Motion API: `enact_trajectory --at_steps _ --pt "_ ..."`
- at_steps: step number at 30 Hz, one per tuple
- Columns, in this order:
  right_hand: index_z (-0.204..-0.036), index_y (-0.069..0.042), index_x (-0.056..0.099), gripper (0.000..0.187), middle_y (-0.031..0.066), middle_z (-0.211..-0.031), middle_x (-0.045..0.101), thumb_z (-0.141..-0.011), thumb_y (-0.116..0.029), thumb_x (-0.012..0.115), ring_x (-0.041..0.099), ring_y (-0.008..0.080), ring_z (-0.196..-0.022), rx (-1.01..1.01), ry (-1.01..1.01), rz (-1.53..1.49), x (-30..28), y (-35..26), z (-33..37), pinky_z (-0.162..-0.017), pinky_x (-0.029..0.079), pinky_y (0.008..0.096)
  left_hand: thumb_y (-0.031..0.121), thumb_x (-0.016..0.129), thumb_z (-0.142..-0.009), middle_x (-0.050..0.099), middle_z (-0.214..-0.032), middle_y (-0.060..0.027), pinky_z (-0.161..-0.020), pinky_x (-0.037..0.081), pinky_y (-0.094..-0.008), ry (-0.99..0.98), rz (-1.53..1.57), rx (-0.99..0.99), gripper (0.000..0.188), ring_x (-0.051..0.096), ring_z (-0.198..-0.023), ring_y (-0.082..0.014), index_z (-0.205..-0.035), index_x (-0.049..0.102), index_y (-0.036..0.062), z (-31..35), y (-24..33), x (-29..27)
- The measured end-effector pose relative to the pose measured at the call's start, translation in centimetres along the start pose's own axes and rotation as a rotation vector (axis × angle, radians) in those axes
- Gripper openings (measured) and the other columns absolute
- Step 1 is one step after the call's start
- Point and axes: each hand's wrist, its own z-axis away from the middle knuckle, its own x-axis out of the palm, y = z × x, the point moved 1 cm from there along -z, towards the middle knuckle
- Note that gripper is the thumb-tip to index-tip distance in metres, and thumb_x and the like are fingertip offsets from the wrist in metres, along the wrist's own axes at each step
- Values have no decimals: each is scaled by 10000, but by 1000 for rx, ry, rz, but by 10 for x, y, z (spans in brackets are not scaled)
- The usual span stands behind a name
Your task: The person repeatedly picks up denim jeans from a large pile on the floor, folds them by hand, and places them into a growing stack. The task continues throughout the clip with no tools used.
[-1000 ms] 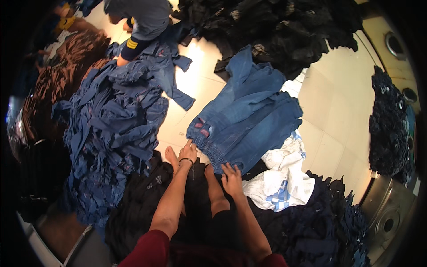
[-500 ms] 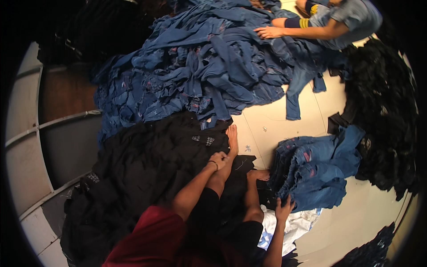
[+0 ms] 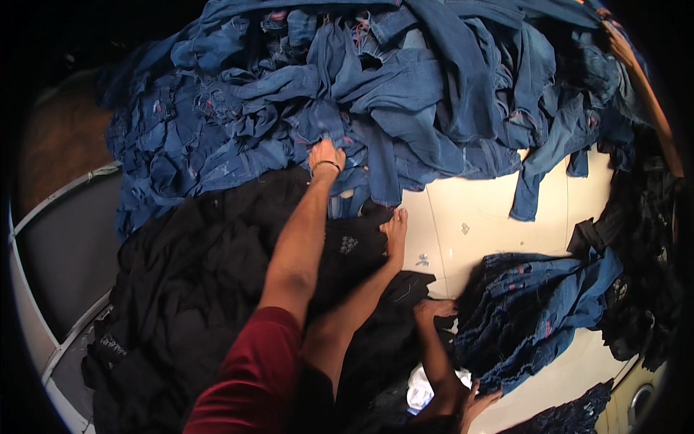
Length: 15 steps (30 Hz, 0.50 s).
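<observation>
My left hand (image 3: pixel 327 154) reaches onto the near edge of a big heap of blue denim garments (image 3: pixel 405 94). Its fingers are closed on a denim garment (image 3: pixel 311 126) in that heap. My right hand (image 3: pixel 481 405), low in the picture, is at the near edge of a smaller stack of blue denim garments (image 3: pixel 535 318). Its thumb and fingers look spread apart, though part of the hand is hard to see. Beside that hand lies a white plastic sheet or bag (image 3: pixel 423 387), mostly covered by my leg and arm.
Black garments (image 3: pixel 195 267) spread under and left of my legs. More dark clothing (image 3: pixel 650 246) is piled at the right. Pale floor tiles (image 3: pixel 463 210) show between the piles, with small scraps. A co-worker's arm (image 3: pixel 650 101) touches the heap's far right. A framed panel (image 3: pixel 65 253) stands at left.
My left hand has moved from beside my leg forward onto the big denim heap and closed there. My right hand has shifted lower along the small stack. The view has tilted and moved closer.
</observation>
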Motion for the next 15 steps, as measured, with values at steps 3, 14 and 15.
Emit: enact_trajectory --at_steps 3,14,15 --pt "-1571 -4 272 1004 424 -1531 289 -862 -487 794 318 588 -1419 -53 -39 20 -10 -14 8 -1172 314 592 335 651 -887 653 -1262 -322 -1062 485 -494 23 36 364 606 612 -1223 -464 -1394 576 12 57 -24 -35" --pt "-1440 9 411 796 220 -1273 635 -804 -145 864 635 349 -1236 -363 -1008 -1063 -153 -229 123 -1024 488 404 516 778 -858 685 -1213 -165 -1045 473 -442 -679 446 656 762 647 -1135 -360 -1401 567 24 514 -18 -123" --pt "-1312 19 509 549 138 -1115 686 -849 -106 776 713 279 -994 -172 -819 -1249 -148 -223 130 -891 540 369 615 789 -791 593 -1396 -191 -1177 294 -544 -655 258 712 888 486 -1378 -383 -1451 529 81 527 -23 -125"
